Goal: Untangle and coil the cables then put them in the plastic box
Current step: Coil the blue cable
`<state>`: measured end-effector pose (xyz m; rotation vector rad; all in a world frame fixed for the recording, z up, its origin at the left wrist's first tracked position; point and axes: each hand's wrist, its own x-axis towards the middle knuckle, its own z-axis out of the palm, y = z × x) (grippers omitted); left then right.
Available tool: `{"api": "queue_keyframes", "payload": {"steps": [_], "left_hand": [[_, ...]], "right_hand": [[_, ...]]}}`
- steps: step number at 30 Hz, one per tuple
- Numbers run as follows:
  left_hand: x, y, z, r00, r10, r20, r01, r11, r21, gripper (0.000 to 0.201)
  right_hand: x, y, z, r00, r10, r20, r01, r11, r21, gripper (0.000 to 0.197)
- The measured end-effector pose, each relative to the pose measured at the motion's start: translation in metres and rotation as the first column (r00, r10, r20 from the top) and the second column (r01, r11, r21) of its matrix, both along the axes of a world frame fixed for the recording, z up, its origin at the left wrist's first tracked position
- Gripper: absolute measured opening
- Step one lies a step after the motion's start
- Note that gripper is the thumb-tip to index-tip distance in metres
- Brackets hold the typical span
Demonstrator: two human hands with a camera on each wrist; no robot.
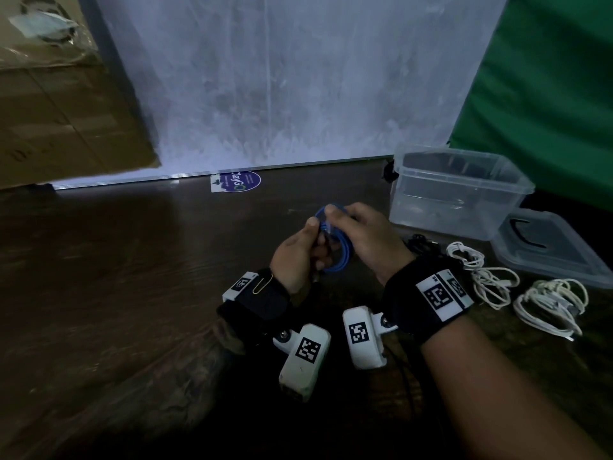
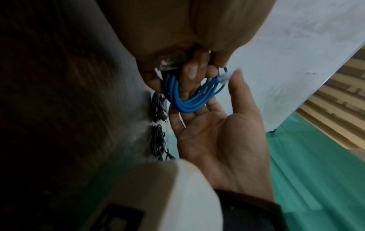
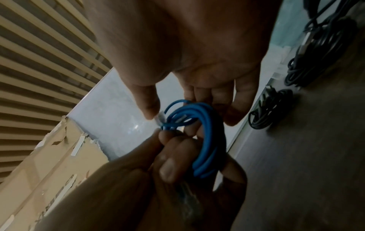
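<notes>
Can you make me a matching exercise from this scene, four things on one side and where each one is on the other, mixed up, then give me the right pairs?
Things:
1. blue cable
2. plastic box
3. box lid
4. white cables

Places or states:
A. lying flat on the table, near side of the box
B. coiled, held between the left hand and the right hand
C. loose bundles on the table, right of the right wrist
D. standing open at the back right of the table

Pairs: 1-B, 2-D, 3-A, 4-C
</notes>
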<state>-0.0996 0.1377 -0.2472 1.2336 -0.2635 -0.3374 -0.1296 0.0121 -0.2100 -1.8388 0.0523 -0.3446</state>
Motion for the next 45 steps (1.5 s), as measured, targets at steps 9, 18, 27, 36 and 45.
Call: {"api": "queue_keyframes", "payload": {"steps": [9, 18, 27, 36, 45], "left_hand": [[-0.001, 0.002, -0.002, 0.985, -0.170, -0.010, 0.169, 0.985, -0.041, 0.024], [0.002, 0.006, 0.008, 0.987, -0.144, 0.070, 0.145, 0.989, -0.016, 0.027], [0.000, 0.007, 0.011, 0.962, -0.192, 0.194, 0.201, 0.979, -0.028, 0.033], [-0.015, -0.005, 0.024, 0.907, -0.395, -0.143, 0.396, 0.918, -0.024, 0.049], [-0.030, -0.012, 0.026, 0.903, -0.354, 0.243, 0.233, 0.880, 0.414, 0.038]], "right_hand": [[0.004, -0.012, -0.004, 0.999, 0.007, 0.050, -0.008, 1.000, 0.017, 0.021], [-0.006, -0.010, 0.011, 0.942, 0.051, 0.333, -0.022, 0.996, -0.092, 0.010], [-0.006, -0.022, 0.016, 0.921, 0.372, -0.118, -0.303, 0.873, 0.383, 0.025], [-0.013, -0.039, 0.036, 0.971, -0.084, 0.222, 0.073, 0.996, 0.057, 0.019], [-0.012, -0.038, 0.044, 0.866, -0.282, 0.414, 0.208, 0.954, 0.214, 0.015]]}}
